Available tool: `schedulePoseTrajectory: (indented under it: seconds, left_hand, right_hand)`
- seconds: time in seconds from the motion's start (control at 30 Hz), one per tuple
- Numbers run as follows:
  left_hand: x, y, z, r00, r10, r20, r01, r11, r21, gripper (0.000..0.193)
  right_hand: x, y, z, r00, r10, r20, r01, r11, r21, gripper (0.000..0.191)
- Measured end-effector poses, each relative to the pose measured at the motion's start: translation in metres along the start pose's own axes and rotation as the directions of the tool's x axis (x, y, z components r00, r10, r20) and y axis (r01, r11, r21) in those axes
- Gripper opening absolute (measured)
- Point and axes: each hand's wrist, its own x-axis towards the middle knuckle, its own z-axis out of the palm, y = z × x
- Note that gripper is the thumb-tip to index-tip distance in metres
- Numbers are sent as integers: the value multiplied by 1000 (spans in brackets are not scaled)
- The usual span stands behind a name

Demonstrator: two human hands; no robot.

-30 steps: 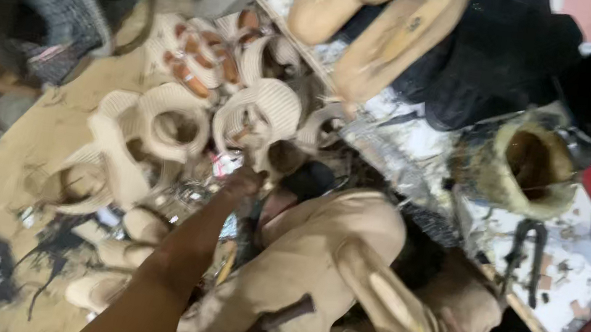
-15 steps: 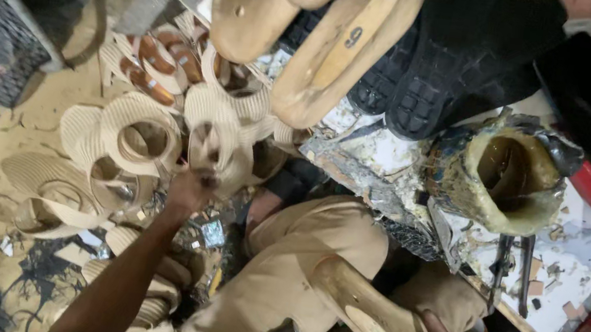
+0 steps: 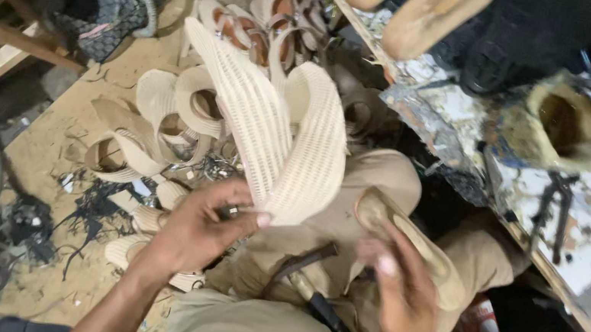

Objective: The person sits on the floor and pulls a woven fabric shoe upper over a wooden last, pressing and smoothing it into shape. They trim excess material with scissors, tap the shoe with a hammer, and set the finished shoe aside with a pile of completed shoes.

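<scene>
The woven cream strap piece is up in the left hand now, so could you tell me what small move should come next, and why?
Probably bring the woven strap piece down to the shoe sole on the lap. The left hand pinches its joined end, and the right hand steadies the sole just beside it.

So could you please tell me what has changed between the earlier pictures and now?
The left hand, which was reaching down to the pile of cream woven uppers on the floor, has taken hold of a woven upper piece and lifted it up in front of the lap. The right hand stayed on the tan shoe sole resting on the knee.
</scene>
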Motion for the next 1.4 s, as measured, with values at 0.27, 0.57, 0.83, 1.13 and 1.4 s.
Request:
schedulePoseTrajectory:
  seconds: [0.27,0.57,0.83,1.13,1.4]
  left_hand:
    - [-32,-19,33,947,318,34,-315,946,-72,33]
    - [-32,-5,-35,786,226,-575,-500,780,-377,24]
    - [-45,-13,-36,864,99,-493,-436,637,-636,30]
    - [-54,-5,-39,781,136,-610,-535,650,-540,33]
    - [-72,6,-26,639,511,-575,-527,835,156,21]
  right_hand:
    - [-4,-6,20,995,0,100,-35,936,351,43]
    - [-15,18,-25,958,-255,132,-97,147,984,17]
    - [7,53,-30,859,-477,184,-190,37,981,41]
    - [15,25,4,935,-270,231,-194,157,968,34]
    - [23,-20,58,994,103,-37,-38,642,766,37]
